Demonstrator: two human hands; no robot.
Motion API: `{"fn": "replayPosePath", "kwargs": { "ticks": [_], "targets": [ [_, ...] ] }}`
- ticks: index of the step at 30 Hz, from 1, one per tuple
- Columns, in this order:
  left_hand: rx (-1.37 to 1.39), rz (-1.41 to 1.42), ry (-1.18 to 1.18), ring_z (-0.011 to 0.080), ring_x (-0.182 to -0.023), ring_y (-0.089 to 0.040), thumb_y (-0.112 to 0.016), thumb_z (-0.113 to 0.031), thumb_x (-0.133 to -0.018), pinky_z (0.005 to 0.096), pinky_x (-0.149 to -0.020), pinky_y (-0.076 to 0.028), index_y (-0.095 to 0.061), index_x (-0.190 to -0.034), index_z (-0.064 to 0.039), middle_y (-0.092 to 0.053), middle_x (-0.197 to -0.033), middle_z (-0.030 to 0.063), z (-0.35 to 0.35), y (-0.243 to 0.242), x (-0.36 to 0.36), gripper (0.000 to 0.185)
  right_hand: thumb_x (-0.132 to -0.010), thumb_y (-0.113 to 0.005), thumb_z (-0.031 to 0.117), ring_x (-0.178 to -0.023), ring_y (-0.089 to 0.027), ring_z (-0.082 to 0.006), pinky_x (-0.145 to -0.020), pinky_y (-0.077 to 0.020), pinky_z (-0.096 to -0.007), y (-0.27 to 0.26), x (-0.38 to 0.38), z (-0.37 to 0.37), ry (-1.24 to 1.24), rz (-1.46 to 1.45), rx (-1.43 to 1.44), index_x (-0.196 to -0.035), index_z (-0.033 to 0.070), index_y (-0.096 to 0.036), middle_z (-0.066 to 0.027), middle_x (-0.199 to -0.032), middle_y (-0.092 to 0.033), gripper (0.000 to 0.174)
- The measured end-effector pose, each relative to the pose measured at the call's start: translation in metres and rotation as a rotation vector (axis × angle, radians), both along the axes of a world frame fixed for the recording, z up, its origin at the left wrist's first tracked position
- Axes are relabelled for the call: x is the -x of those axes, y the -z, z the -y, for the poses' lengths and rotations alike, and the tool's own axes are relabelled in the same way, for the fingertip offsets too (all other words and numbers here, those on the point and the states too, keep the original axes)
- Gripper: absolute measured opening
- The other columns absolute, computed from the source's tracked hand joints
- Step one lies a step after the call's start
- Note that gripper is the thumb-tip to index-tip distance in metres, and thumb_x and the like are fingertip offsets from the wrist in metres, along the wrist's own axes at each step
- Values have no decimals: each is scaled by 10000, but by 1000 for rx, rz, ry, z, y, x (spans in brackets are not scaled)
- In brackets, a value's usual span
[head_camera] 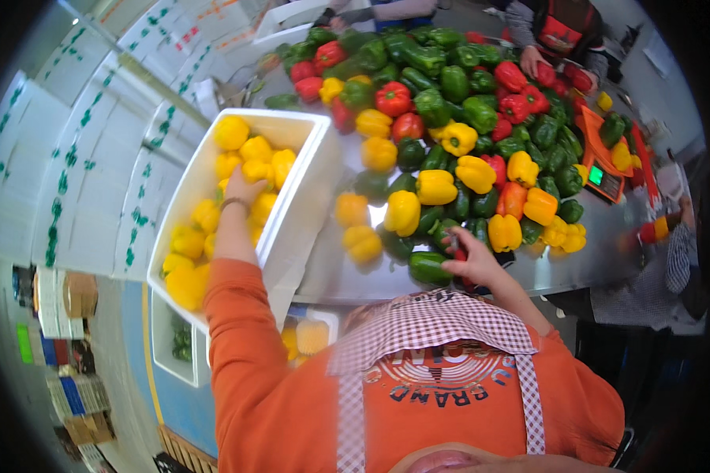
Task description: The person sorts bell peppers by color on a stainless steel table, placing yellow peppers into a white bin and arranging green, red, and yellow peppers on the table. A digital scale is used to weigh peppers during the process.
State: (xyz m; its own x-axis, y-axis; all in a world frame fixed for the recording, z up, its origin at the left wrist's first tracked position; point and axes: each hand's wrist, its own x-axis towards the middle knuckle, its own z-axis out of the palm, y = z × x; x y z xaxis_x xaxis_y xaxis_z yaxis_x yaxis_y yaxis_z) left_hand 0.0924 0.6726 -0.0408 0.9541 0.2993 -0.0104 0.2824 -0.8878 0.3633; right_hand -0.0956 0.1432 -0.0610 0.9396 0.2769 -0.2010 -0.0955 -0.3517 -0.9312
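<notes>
Inside a white foam box [325, 127] that holds many yellow bell peppers, my left hand [244, 188] rests on a yellow bell pepper [258, 169] with its fingertips partly hidden; whether it grips the pepper is unclear. At the near edge of the metal table, my right hand [474, 260] is curled beside a green bell pepper [429, 268]. A small dark object [454, 241] shows at its fingers, too unclear to name. Yellow bell peppers [402, 213] lie just beyond that hand.
A large pile of green, red and yellow bell peppers [432, 106] covers much of the metal table [331, 272]. An orange scale [604, 180] stands at the right. Co-workers' hands [532, 61] are at the far side. White foam boxes [89, 165] are stacked left; another [198, 360] sits below.
</notes>
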Motion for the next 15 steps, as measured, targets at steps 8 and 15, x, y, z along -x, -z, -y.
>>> {"fn": "replayPosePath", "kwargs": {
  "ticks": [8, 15],
  "targets": [
    [422, 256, -91, 336, -1249, -503, -747, -415, -813, 395, -1041, -416, -420, -1409, 4, -509, -1379, 204, -52, 38, -36, 799, -742, -796, 253, -1184, -563, -283, -1001, -443, -366, 5, 31, -10, -179, -32, 79, -1411, 27, -405, -194, -1294, -568, 807],
    [1126, 296, -173, 267, -1301, -448, -596, -537, -901, 367, -1078, -368, -349, -1457, -56, -453, -1401, 197, -43, 2, -35, 776, -743, -772, 243, -1125, -602, -281, -968, -471, -365, 3, 38, -11, -133, -5, 56, -1372, 36, -440, -189, -1227, -610, 740]
  ]
}}
